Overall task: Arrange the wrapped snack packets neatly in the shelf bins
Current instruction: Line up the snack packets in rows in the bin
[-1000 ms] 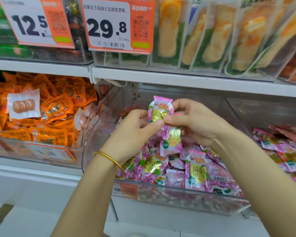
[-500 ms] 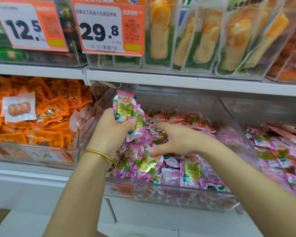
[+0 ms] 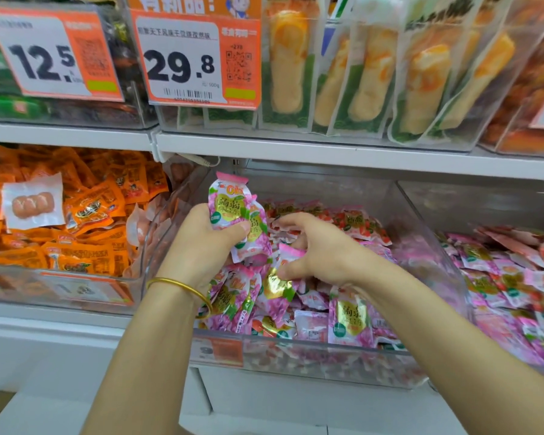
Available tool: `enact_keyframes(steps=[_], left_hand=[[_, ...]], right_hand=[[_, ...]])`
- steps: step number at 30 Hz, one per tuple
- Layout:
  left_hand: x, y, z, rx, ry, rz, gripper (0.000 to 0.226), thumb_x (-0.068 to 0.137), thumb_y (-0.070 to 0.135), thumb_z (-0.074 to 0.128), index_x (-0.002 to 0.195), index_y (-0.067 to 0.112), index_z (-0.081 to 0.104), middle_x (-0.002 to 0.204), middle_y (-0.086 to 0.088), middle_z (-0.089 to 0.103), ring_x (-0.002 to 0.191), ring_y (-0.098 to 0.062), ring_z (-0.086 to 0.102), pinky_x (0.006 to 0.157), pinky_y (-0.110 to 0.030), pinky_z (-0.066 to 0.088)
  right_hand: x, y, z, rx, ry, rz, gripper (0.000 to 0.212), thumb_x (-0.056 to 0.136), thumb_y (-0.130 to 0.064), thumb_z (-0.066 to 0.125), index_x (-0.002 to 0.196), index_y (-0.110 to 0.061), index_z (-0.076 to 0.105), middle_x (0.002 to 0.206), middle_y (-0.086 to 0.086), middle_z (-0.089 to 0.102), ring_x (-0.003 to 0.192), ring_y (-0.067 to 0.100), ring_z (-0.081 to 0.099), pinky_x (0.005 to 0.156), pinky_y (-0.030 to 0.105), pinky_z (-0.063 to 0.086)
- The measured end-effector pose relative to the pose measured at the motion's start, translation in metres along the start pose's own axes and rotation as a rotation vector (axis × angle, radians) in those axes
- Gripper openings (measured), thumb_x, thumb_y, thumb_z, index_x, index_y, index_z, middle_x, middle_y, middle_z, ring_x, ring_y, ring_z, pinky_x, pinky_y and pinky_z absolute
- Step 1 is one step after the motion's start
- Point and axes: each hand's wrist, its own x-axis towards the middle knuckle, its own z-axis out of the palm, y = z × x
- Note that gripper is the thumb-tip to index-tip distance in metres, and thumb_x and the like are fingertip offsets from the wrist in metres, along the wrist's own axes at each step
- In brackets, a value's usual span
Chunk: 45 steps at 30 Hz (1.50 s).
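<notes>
A clear plastic bin (image 3: pixel 321 356) on the lower shelf holds a heap of pink wrapped snack packets (image 3: pixel 349 318). My left hand (image 3: pixel 201 243) grips a small bunch of these pink packets (image 3: pixel 230 205) upright above the bin's left side. My right hand (image 3: pixel 314 246) reaches into the heap with curled fingers, its thumb and fingertips closing round a pink packet (image 3: pixel 291 251) that sticks up from the pile. Red-printed packets (image 3: pixel 358 224) lie at the back of the same bin.
An orange-packet bin (image 3: pixel 60 287) stands to the left, and another bin of pink packets (image 3: pixel 515 277) to the right. The upper shelf edge (image 3: pixel 327 152) hangs close above the bins, carrying price tags (image 3: pixel 198 61) and upright yellow snack packs (image 3: pixel 368 76).
Both hands first held one packet together; the left then took the bunch to the left, and the right dropped into the heap and now curls round another packet.
</notes>
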Motion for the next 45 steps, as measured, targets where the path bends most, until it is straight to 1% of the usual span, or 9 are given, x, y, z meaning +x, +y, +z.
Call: enact_keyframes(steps=[4, 7, 12, 17, 23, 30, 33, 39, 45], left_hand=[[-0.004, 0.009, 0.011, -0.103, -0.060, -0.032, 0.004, 0.087, 0.004, 0.060, 0.089, 0.008, 0.062, 0.092, -0.020, 0.068, 0.084, -0.029, 0.068, 0.076, -0.045, 0.058], [-0.008, 0.011, 0.024, -0.194, -0.161, -0.067, 0.018, 0.089, -0.004, 0.050, 0.083, 0.008, 0.062, 0.065, -0.001, 0.068, 0.055, -0.007, 0.065, 0.051, -0.022, 0.055], [-0.017, 0.021, 0.064, -0.220, -0.350, -0.108, 0.020, 0.087, 0.000, 0.053, 0.105, -0.003, 0.061, 0.094, -0.016, 0.067, 0.072, -0.018, 0.064, 0.066, -0.030, 0.057], [-0.033, 0.036, 0.119, -0.229, -0.499, -0.101, 0.016, 0.087, -0.001, 0.053, 0.101, -0.002, 0.061, 0.080, -0.011, 0.066, 0.057, -0.009, 0.064, 0.052, -0.023, 0.055], [-0.045, 0.049, 0.170, -0.241, -0.505, -0.058, 0.024, 0.086, -0.001, 0.055, 0.110, -0.006, 0.056, 0.088, -0.015, 0.062, 0.057, -0.008, 0.063, 0.049, -0.020, 0.052], [-0.047, 0.059, 0.194, -0.239, -0.484, -0.024, 0.012, 0.086, 0.000, 0.054, 0.090, 0.006, 0.063, 0.074, -0.003, 0.070, 0.061, -0.009, 0.067, 0.054, -0.022, 0.055], [-0.048, 0.061, 0.200, -0.241, -0.497, -0.007, 0.012, 0.086, 0.000, 0.053, 0.089, 0.007, 0.063, 0.072, -0.001, 0.071, 0.061, -0.009, 0.067, 0.053, -0.020, 0.054], [-0.048, 0.061, 0.206, -0.245, -0.504, -0.015, 0.011, 0.084, 0.001, 0.054, 0.091, 0.006, 0.062, 0.073, -0.004, 0.072, 0.061, -0.012, 0.068, 0.053, -0.021, 0.054], [-0.049, 0.062, 0.210, -0.238, -0.534, 0.012, 0.017, 0.082, 0.003, 0.057, 0.097, 0.005, 0.062, 0.080, -0.006, 0.073, 0.069, -0.015, 0.069, 0.066, -0.028, 0.059]], right_hand=[[-0.012, 0.002, -0.028, 0.111, 0.258, -0.012, 0.066, 0.072, -0.009, 0.078, 0.131, -0.014, 0.050, 0.109, 0.002, 0.056, 0.086, 0.014, 0.056, 0.074, 0.024, 0.047], [-0.038, 0.008, -0.050, 0.325, 0.289, -0.060, 0.037, 0.074, 0.001, 0.074, 0.109, -0.004, 0.063, 0.100, 0.011, 0.067, 0.077, 0.012, 0.060, 0.069, 0.025, 0.051], [-0.105, 0.054, -0.086, 0.657, 0.258, -0.100, 0.019, 0.065, -0.005, 0.075, 0.081, -0.011, 0.069, 0.078, 0.011, 0.066, 0.065, 0.017, 0.059, 0.055, 0.025, 0.046], [-0.149, 0.127, -0.137, 0.834, 0.487, 0.047, 0.042, 0.046, -0.033, 0.089, 0.078, -0.018, 0.068, 0.072, 0.008, 0.062, 0.060, 0.016, 0.056, 0.054, 0.029, 0.044], [-0.154, 0.185, -0.160, 0.510, 0.753, 0.222, 0.023, 0.081, -0.005, 0.068, 0.103, -0.004, 0.062, 0.073, 0.005, 0.062, 0.053, 0.007, 0.056, 0.047, 0.017, 0.044], [-0.139, 0.177, -0.166, 0.051, 0.236, 0.187, 0.018, 0.075, -0.024, 0.077, 0.091, -0.022, 0.069, 0.085, -0.022, 0.062, 0.070, -0.012, 0.059, 0.061, 0.003, 0.043], [-0.125, 0.176, -0.157, -0.188, -0.041, 0.153, 0.026, 0.073, -0.030, 0.078, 0.095, -0.020, 0.069, 0.089, -0.014, 0.065, 0.079, -0.001, 0.061, 0.073, 0.023, 0.048], [-0.111, 0.181, -0.128, -0.345, 0.013, 0.103, 0.037, 0.070, -0.035, 0.079, 0.087, -0.014, 0.054, 0.077, -0.007, 0.049, 0.070, 0.010, 0.045, 0.054, 0.020, 0.032], [-0.142, 0.185, -0.141, -0.132, 0.151, 0.210, 0.018, 0.090, -0.022, 0.060, 0.104, -0.014, 0.068, 0.091, -0.014, 0.059, 0.076, 0.001, 0.057, 0.060, 0.015, 0.051]])
